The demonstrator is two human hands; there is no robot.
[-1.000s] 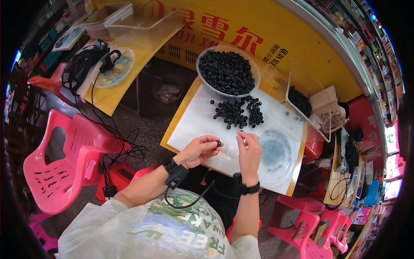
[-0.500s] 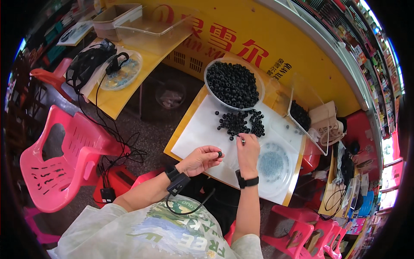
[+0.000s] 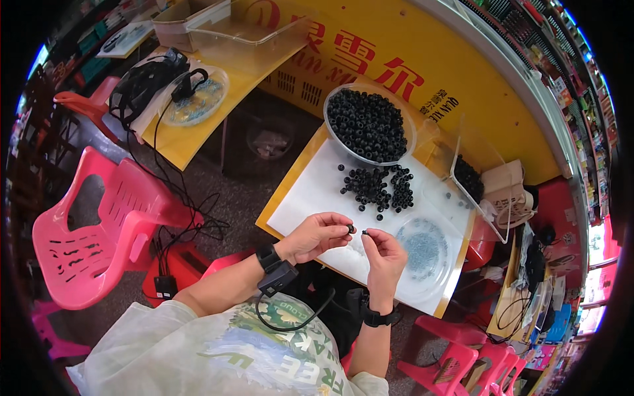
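Observation:
My left hand [image 3: 320, 236] pinches a small round black bead-like piece [image 3: 351, 229] between thumb and fingers. Close to its right, my right hand [image 3: 385, 257] is closed on a small dark piece [image 3: 365, 232], too small to name. The two pieces are held a short gap apart over the front of the white board [image 3: 297, 198]. Beyond the hands lies a loose pile of black bead-like pieces [image 3: 370, 188]. A clear round bowl [image 3: 333, 135] behind it is heaped with more of them. A clear shallow dish [image 3: 426, 247] with pale bluish bits lies right of my right hand.
A clear bin [image 3: 456, 173] with black pieces stands at the table's right. To the left are a pink chair [image 3: 86, 231], black cables [image 3: 191, 221] on the floor, and a yellow table [image 3: 188, 148] bearing a black bag [image 3: 145, 92]. A yellow panel [image 3: 502, 125] stands behind.
My right hand has come back from the edge of the pile toward my left hand, with a small dark piece in its fingertips. My left hand has moved slightly up and right.

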